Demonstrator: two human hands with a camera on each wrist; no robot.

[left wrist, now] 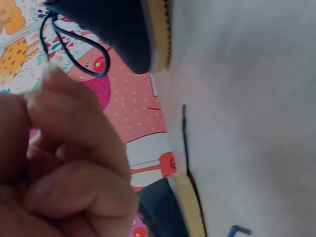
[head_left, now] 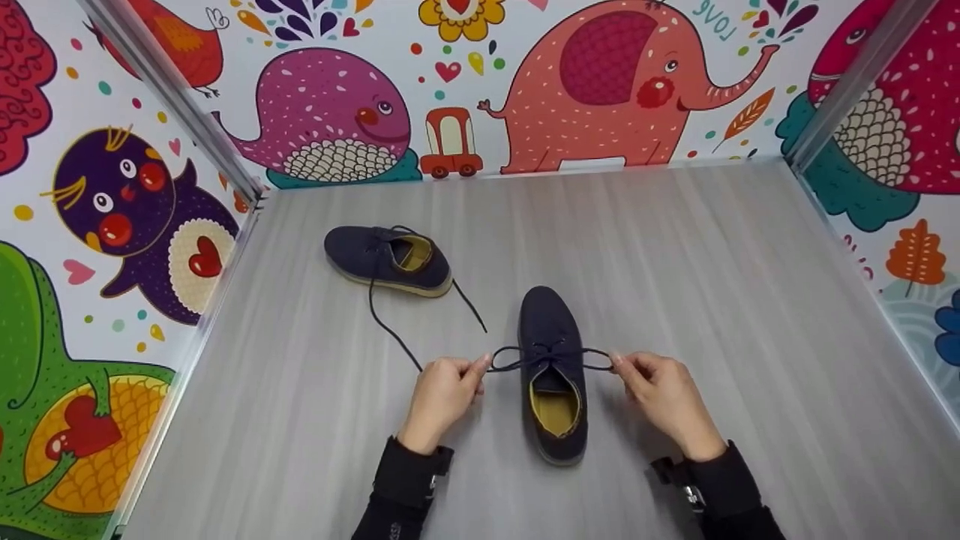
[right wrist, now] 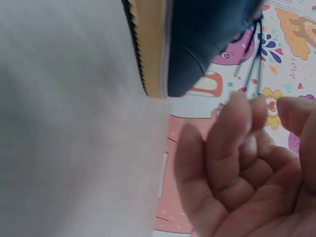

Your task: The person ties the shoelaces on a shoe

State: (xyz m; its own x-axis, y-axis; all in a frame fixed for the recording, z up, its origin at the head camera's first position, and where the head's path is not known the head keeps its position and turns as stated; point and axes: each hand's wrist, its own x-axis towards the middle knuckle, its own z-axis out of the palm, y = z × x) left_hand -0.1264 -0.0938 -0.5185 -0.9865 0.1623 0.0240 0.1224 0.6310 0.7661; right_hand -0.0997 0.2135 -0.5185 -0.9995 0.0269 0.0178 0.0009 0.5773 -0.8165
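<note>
Black sleeves (head_left: 409,480) — bare hands.

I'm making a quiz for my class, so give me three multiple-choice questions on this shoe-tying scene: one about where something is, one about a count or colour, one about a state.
1. Where does the second shoe lie relative to the near shoe?
A. Farther away, to the left
B. Right beside it on the right
C. On top of it

2. How many shoes are on the table?
A. One
B. Two
C. Three

3. What are the left hand and right hand doing?
A. Resting flat on the table
B. Each pinching a lace loop
C. Lifting the shoe

Answers: 1 A, it sits toward the back left corner. 2 B, two dark blue shoes show. 3 B, fingertips pull loops outward from the near shoe.
</note>
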